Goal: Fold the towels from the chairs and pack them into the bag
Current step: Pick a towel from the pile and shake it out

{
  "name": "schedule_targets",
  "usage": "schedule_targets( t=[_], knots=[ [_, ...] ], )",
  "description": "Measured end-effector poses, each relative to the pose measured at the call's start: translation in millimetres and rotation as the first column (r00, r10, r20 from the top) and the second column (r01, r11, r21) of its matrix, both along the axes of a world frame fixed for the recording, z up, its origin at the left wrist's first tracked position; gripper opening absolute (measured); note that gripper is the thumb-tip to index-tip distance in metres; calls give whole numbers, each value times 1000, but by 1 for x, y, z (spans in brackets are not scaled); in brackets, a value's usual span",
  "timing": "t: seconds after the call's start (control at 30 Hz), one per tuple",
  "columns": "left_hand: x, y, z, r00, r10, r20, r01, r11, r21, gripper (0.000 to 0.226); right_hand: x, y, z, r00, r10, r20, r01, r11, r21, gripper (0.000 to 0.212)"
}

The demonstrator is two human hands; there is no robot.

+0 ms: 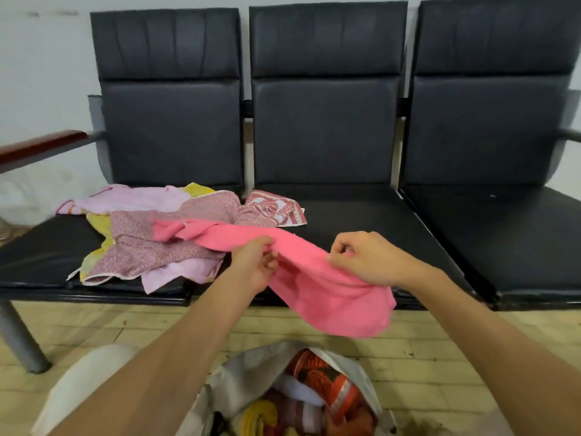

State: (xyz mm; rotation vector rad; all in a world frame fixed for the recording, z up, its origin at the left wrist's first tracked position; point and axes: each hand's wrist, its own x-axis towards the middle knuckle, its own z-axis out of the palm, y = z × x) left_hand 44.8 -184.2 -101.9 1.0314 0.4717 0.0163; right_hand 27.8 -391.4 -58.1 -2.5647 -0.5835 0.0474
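Note:
A bright pink towel (327, 294) stretches from the pile on the left seat out over the front edge of the middle seat. My left hand (256, 262) pinches its upper edge near the middle. My right hand (364, 258) grips the same edge further right, and the cloth sags below it. Behind lie several unfolded towels (147, 237): pale pink, yellow, speckled mauve, and a red-and-white patterned one (276, 209). On the floor below my arms an open grey bag (251, 363) holds several folded towels, red, white and yellow among them.
Three black padded chairs (490, 221) joined in a row stand against a pale wall. A red-brown armrest (41, 146) juts out at the left, and a grey metal leg (19, 338) stands on the tiled floor. My knee in pale cloth (94, 372) is at lower left.

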Motion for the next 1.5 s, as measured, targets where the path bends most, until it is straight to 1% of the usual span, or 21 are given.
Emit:
schedule_targets(
  t=[0.1,0.17,0.2,0.27,0.3,0.37,0.47,0.57,0.63,0.67,0.73,0.8,0.9,0.97,1.03,1.1,1.17,1.27,1.4,1.47,1.5],
  knots=[
    [-6,-14,9,991,-136,4,133,974,181,16,1,-14,-11,998,-14,-61,-3,962,-272,10],
    [-12,-18,10,981,-194,-10,186,927,327,6,2,-18,-17,995,-30,-93,-4,941,-339,9],
    [-17,-20,9,977,-214,-8,201,906,372,3,3,-18,-20,995,-37,-93,6,950,-313,13],
    [-25,-23,5,971,-237,13,213,892,400,13,8,-14,-26,989,-98,-107,79,983,-168,29],
    [-29,-25,6,967,-251,35,216,889,404,10,11,-10,-30,977,-142,-156,130,988,-84,37],
    [-37,-27,8,947,-317,61,267,875,404,13,13,-2,-38,922,-184,-340,220,973,71,49],
    [-46,-28,14,912,-401,89,352,875,332,14,11,7,-45,776,-112,-621,326,914,242,58],
    [-54,-24,16,885,-450,121,413,877,245,26,9,12,-45,677,20,-736,450,780,435,46],
    [-59,-19,16,860,-500,101,463,849,255,32,10,17,-42,699,48,-713,511,664,546,27],
    [-60,-17,16,849,-521,83,484,832,272,32,9,18,-40,737,27,-676,508,638,579,22],
    [-63,-14,16,836,-545,61,511,815,272,32,7,19,-35,807,-52,-588,481,636,604,23],
    [-65,-10,16,843,-536,50,508,822,259,34,3,17,-27,842,-105,-529,475,609,635,23],
    [-65,-5,17,874,-486,22,463,845,265,35,2,9,-20,859,-110,-500,482,503,718,21],
    [-65,-2,16,893,-450,6,431,859,276,40,0,6,-16,864,-61,-500,466,474,747,25],
    [-64,-1,16,903,-431,-2,414,868,275,44,-3,4,-14,878,-16,-479,425,487,763,27],
    [-65,-1,16,887,-463,-6,450,859,246,39,-5,2,-10,898,-30,-438,393,500,772,26],
    [-65,-1,15,874,-486,-24,480,852,208,36,-6,-3,-4,914,-120,-389,393,508,767,25],
    [-62,1,10,891,-448,-67,451,863,225,36,-6,-18,3,913,-291,-285,406,603,686,24],
    [-54,5,2,878,-454,-153,479,834,274,41,-7,-32,2,909,-361,-210,415,729,544,24],
    [-52,5,-5,901,-395,-181,431,864,259,41,-8,-34,-3,900,-392,-191,432,737,520,25],
    [-52,3,-8,917,-354,-182,391,888,244,35,-7,-34,-4,896,-404,-185,438,729,526,27]
  ],
)
